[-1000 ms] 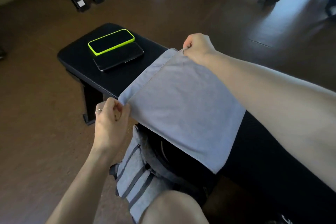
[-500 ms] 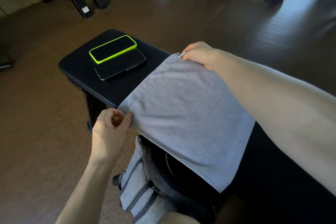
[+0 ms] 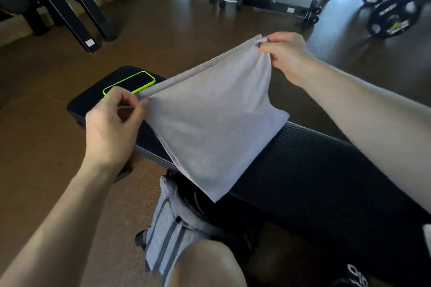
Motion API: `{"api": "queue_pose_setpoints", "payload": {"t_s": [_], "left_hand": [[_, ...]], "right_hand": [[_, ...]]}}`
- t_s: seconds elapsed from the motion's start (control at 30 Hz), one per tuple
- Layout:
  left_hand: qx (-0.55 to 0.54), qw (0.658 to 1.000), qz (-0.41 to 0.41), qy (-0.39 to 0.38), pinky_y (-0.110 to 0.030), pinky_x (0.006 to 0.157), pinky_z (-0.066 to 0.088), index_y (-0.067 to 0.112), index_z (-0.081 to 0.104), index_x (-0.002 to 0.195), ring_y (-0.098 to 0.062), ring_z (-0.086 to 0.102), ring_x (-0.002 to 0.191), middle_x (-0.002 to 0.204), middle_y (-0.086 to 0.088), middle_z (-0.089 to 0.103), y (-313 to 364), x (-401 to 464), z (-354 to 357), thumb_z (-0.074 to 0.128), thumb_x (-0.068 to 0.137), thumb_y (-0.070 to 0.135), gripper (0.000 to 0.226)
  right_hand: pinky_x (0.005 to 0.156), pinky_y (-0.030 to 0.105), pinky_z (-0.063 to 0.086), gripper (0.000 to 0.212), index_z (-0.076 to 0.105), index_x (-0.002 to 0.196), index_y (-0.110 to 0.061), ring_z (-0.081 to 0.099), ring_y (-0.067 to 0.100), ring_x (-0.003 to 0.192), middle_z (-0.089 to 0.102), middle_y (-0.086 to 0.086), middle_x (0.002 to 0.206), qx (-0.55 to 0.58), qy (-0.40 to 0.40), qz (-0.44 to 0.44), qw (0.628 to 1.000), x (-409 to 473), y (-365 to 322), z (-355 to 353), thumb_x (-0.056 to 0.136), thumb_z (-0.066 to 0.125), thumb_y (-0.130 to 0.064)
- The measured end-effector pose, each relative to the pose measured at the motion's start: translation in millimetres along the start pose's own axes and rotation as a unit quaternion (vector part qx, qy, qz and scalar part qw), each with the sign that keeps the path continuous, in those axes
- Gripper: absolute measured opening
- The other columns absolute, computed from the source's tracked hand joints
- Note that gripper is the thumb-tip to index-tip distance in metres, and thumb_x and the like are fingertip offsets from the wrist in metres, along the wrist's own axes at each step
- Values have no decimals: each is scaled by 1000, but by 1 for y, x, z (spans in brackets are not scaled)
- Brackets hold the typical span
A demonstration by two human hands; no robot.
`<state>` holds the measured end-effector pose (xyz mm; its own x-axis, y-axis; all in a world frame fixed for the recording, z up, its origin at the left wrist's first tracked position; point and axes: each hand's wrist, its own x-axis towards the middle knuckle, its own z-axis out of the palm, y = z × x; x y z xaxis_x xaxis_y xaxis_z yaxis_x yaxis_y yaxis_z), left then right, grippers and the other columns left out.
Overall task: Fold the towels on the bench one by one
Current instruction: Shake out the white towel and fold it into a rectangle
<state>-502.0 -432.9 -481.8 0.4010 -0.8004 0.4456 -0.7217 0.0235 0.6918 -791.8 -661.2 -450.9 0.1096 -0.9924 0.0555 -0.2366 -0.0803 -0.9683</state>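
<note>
A phone in a lime-green case (image 3: 130, 82) lies face up near the far end of the seat. A grey bag with darker stripes (image 3: 168, 230) sits on the brown floor (image 3: 46, 158) below. Farther back stand black rack legs (image 3: 77, 7), a small dumbbell (image 3: 229, 0) and weight plates (image 3: 394, 18) — these blurred.

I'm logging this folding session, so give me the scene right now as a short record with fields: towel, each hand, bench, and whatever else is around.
towel: grey towel, doubled, held up by its top corners, lower part draped on the bench
left hand: pinches the near corner
right hand: pinches the far corner
bench: black padded bench
on bench: phone in green case, partly hidden by the left hand
beside bench: grey bag on the floor
</note>
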Motion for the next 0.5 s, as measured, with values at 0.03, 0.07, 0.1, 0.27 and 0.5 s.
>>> {"api": "queue_pose_setpoints", "payload": {"t_s": [0.03,0.07,0.1,0.27,0.5], "left_hand": [[-8,1000,20,-3,-21,65,43,11,59,90,-6,55,72,85,0,62,9,4,-4,66,97,26,18],[-18,999,36,-10,-19,64,42,10,59,92,-5,55,72,86,1,61,19,7,-6,66,98,26,19],[-28,998,49,-18,-19,65,43,10,58,93,-5,54,73,87,2,60,28,9,-9,65,99,27,19],[-73,993,92,-22,-28,78,54,18,62,97,0,60,82,93,11,63,68,11,-15,68,97,31,14],[-110,988,105,-34,-20,75,56,18,65,96,-1,65,80,99,4,69,106,6,-11,70,95,26,10]], "right_hand": [[91,37,59,15,77,99,-15,73,15,98,74,5,106,21,4,-4,1000,-10,-7,-15,84,78,-16],[92,38,59,16,77,100,-13,73,16,99,74,7,107,40,10,-8,999,-21,-13,-30,84,78,-15],[94,39,58,14,76,98,-11,73,17,99,74,9,107,52,16,-13,998,-32,-19,-44,84,78,-13],[86,35,49,14,69,92,0,63,24,93,63,17,99,75,30,-37,996,-82,-39,-102,82,76,-7],[61,22,43,11,71,73,-17,56,12,72,61,3,77,50,74,-84,992,-127,-40,-154,73,81,-21]]}}
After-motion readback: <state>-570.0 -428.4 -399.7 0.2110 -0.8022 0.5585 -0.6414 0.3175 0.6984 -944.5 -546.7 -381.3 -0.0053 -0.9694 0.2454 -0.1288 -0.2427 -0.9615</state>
